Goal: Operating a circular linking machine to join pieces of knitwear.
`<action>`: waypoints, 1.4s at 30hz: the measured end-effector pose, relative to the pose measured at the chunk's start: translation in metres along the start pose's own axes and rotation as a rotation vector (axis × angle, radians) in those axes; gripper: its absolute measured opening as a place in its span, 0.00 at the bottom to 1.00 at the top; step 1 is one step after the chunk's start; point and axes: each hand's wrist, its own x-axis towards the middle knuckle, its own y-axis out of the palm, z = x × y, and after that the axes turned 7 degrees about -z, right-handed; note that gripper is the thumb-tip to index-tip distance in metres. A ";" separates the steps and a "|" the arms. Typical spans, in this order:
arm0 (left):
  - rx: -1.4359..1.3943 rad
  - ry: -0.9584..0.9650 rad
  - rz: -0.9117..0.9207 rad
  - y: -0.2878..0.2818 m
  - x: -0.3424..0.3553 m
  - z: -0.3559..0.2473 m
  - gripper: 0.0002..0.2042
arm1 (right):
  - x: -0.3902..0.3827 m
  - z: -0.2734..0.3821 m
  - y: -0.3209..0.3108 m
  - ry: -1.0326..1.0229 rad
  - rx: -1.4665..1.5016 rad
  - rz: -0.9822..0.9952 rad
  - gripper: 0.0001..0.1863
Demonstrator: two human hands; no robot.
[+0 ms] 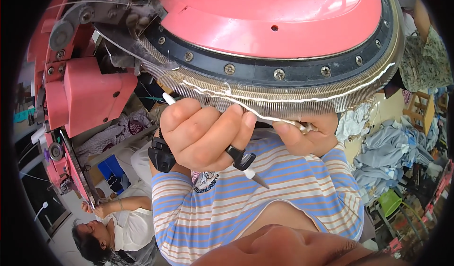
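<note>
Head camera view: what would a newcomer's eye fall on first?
Probably the big pink dome at the top, edged below by a curved row of fine teeth. Just under them, near the middle, the left hand grips a pointed tool, while the right hand beside it pinches white yarn.

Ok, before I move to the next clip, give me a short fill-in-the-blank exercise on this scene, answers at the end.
1. The pointed tool is gripped in the person's ____ hand.
2. The domed cover of the machine is coloured ____.
3. The strand running to the right hand is coloured ____.
4. The pattern on the person's shirt is made of ____.

Missing words: left; pink; white; stripes.
</note>
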 end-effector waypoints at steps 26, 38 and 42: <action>-0.120 0.048 -0.070 -0.008 -0.019 0.032 0.11 | 0.014 -0.029 0.017 -0.206 0.300 0.409 0.21; 0.012 0.031 -0.123 -0.001 -0.017 0.030 0.11 | 0.012 -0.021 0.020 -0.440 -0.147 0.335 0.21; -0.101 0.103 -0.134 -0.001 -0.017 0.034 0.09 | 0.006 -0.029 0.022 -0.578 -0.280 0.218 0.20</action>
